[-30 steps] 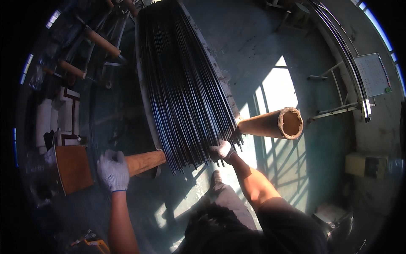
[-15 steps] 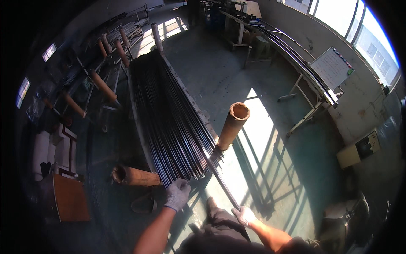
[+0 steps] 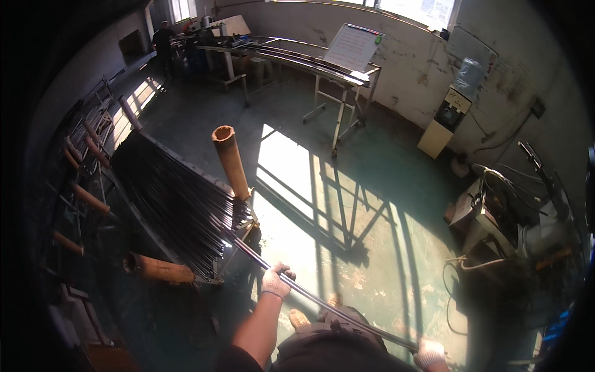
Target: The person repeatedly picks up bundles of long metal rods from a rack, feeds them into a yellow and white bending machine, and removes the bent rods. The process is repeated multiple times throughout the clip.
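Note:
A long, thin metal rod (image 3: pixel 347 318) runs slantwise in front of my legs, from the rack down to the lower right; it may be more than one laid together. My right hand (image 3: pixel 429 354), in a pale knit glove, is closed on its near end. Farther along, my gloved left hand (image 3: pixel 277 281) curls its fingers about the rod. The far end lies over a dense bundle of dark metal rods (image 3: pixel 180 204) on a low rack. Brown cardboard-like tubes stand at the rack's corners, one upright tube (image 3: pixel 229 162) at its right and one tilted tube (image 3: pixel 160 270) at its left.
A long bench (image 3: pixel 291 57) with more rods lies along the far wall, a whiteboard (image 3: pixel 353 48) on its end. A water dispenser (image 3: pixel 445 121) stands by the right wall. Machinery with hoses (image 3: pixel 489 211) is at right. A person (image 3: pixel 163 48) stands far back.
My view has swung right. My left hand has gone from the bundle's near ends to the rod, and my right hand has drawn the rod farther out, toward the lower right.

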`<action>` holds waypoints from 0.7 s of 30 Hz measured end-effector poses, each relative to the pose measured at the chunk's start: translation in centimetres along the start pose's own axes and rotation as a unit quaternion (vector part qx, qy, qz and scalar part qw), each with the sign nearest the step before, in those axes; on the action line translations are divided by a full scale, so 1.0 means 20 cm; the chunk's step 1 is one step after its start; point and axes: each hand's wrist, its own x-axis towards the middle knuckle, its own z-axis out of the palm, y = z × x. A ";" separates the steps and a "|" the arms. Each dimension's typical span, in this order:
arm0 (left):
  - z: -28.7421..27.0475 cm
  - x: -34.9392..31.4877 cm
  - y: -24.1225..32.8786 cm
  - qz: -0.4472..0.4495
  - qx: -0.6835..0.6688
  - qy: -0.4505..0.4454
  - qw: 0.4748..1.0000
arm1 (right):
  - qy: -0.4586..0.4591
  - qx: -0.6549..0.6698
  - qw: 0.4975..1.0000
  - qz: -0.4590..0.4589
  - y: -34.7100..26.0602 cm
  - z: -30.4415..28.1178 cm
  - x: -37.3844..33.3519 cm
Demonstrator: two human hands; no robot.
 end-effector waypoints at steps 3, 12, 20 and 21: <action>0.02 -0.23 -0.23 0.029 0.049 -0.036 0.998 | 0.265 0.034 0.962 -0.065 0.02 0.07 -0.04; 0.33 -0.70 -0.88 0.004 0.176 -0.402 0.899 | 0.341 0.068 0.932 0.100 1.56 0.41 -0.09; 0.94 -1.16 -1.91 0.077 0.310 -0.481 0.817 | 0.487 0.473 0.476 0.559 2.76 0.79 -0.37; 0.97 -1.24 -2.18 0.174 0.425 -0.456 0.762 | 0.485 0.689 0.279 0.460 2.74 0.77 -0.32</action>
